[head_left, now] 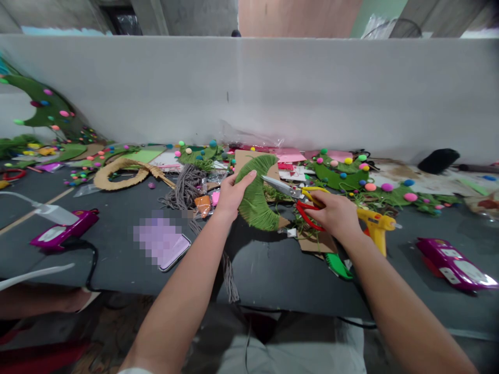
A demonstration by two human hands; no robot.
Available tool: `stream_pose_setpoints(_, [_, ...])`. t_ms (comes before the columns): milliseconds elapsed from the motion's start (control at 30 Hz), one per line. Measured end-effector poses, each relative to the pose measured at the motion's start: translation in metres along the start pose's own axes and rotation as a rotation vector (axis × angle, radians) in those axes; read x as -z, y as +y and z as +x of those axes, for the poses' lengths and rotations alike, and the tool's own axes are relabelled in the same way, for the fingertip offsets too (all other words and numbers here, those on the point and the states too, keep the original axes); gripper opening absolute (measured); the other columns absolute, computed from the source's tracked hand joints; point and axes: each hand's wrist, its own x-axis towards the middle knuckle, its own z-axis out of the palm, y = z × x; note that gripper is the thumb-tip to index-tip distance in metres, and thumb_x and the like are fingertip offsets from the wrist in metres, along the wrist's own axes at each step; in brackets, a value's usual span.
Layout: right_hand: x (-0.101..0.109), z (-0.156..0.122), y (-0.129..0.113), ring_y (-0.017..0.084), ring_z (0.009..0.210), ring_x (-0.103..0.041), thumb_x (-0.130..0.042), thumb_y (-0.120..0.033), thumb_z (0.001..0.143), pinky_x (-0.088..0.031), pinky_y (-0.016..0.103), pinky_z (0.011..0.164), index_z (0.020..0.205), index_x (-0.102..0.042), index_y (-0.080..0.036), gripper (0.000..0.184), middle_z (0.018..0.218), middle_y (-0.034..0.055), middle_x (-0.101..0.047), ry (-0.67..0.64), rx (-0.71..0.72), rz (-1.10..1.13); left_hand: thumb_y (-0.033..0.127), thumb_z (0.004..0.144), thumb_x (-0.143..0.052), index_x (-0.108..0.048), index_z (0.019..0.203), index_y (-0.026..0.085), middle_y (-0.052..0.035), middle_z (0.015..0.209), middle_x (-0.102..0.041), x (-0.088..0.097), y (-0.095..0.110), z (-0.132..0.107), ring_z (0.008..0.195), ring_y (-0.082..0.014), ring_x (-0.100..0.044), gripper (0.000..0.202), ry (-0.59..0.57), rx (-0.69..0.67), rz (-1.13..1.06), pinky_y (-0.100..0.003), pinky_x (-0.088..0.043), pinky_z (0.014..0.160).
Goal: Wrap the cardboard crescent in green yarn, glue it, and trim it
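My left hand (231,196) grips a crescent (257,205) wrapped in green yarn by its outer curve, thumb across the front. Bare cardboard shows at the crescent's lower tip. In my right hand (338,214) is a pair of scissors (284,188) with one yellow and one red handle loop. The blades point left, and their tip lies at the crescent's inner edge; whether it touches the yarn I cannot tell. Below the scissors lie a piece of cardboard (316,242) and green yarn scraps. A yellow glue gun (376,226) rests just beyond my right wrist.
Grey yarn (189,184) trails over the table's front edge. A phone (175,252), a straw-coloured wrapped ring (117,175) and two purple power strips, left (64,228) and right (454,265), lie around. Pom-pom crescents (343,176) line the back beneath a white partition (249,88). Someone's arm (42,304) shows at lower left.
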Motion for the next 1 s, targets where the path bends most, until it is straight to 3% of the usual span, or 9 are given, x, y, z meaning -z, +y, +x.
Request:
stream_pose_setpoints(167, [0.002, 0.001, -0.002, 0.023, 0.068, -0.063, -0.066, -0.045, 0.076, -0.027, 0.027, 0.052, 0.095, -0.074, -0.025, 0.029, 0.079, 0.0039, -0.074, -0.02, -0.013, 0.001, 0.042, 0.061, -0.087, -0.077, 0.085, 0.015, -0.0068, 0.085, -0.077, -0.001, 0.002, -0.001, 0.074, -0.0212, -0.072, 0.037, 0.014, 0.015, 0.002, -0.035, -0.06, 0.073])
stream_pose_setpoints(433, [-0.003, -0.001, 0.004, 0.021, 0.062, -0.06, -0.066, -0.043, 0.074, -0.028, 0.027, 0.054, 0.085, -0.074, -0.023, 0.024, 0.07, 0.0033, -0.07, 0.119, 0.028, 0.014, 0.042, 0.06, -0.087, -0.077, 0.086, 0.015, -0.0073, 0.085, -0.077, -0.001, 0.002, -0.001, 0.076, -0.0226, -0.072, 0.038, 0.02, 0.027, 0.012, -0.035, -0.06, 0.072])
stream_pose_setpoints(633, [-0.007, -0.001, 0.005, 0.012, 0.056, -0.049, -0.069, -0.029, 0.07, -0.032, 0.025, 0.055, 0.076, -0.065, -0.019, 0.011, 0.061, -0.0028, -0.057, 0.153, -0.029, 0.402, 0.041, 0.062, -0.087, -0.077, 0.09, 0.016, -0.0071, 0.089, -0.077, 0.0, 0.002, 0.0, 0.078, -0.022, -0.073, 0.039, 0.008, 0.039, -0.012, -0.035, -0.06, 0.075])
stream_pose_setpoints(733, [-0.006, 0.001, -0.001, 0.01, 0.054, -0.042, -0.074, -0.033, 0.069, -0.031, 0.024, 0.053, 0.068, -0.055, -0.019, 0.024, 0.057, -0.0045, -0.049, 0.147, -0.116, 0.601, 0.04, 0.062, -0.086, -0.077, 0.09, 0.015, -0.0071, 0.089, -0.077, -0.001, 0.002, 0.0, 0.078, -0.0218, -0.073, 0.039, 0.002, 0.043, -0.02, -0.034, -0.06, 0.075])
stream_pose_setpoints(833, [-0.004, 0.002, -0.011, 0.01, 0.05, -0.041, -0.079, -0.044, 0.068, -0.031, 0.024, 0.047, 0.067, -0.051, -0.02, 0.037, 0.054, -0.0051, -0.046, 0.041, -0.235, 0.931, 0.042, 0.064, -0.085, -0.076, 0.092, 0.016, -0.0072, 0.091, -0.077, -0.003, 0.0, -0.003, 0.079, -0.0214, -0.072, 0.039, -0.031, 0.05, 0.01, -0.033, -0.059, 0.073])
stream_pose_setpoints(1000, [0.002, 0.0, -0.034, 0.012, 0.05, -0.05, -0.084, -0.047, 0.065, -0.039, 0.025, 0.047, 0.075, -0.053, -0.021, 0.042, 0.06, -0.003, -0.056, -0.059, -0.366, 1.285, 0.044, 0.072, -0.079, -0.075, 0.095, 0.019, -0.0047, 0.09, -0.076, -0.017, -0.009, -0.016, 0.077, -0.0201, -0.07, 0.033, -0.178, 0.086, 0.118, -0.029, -0.056, 0.069])
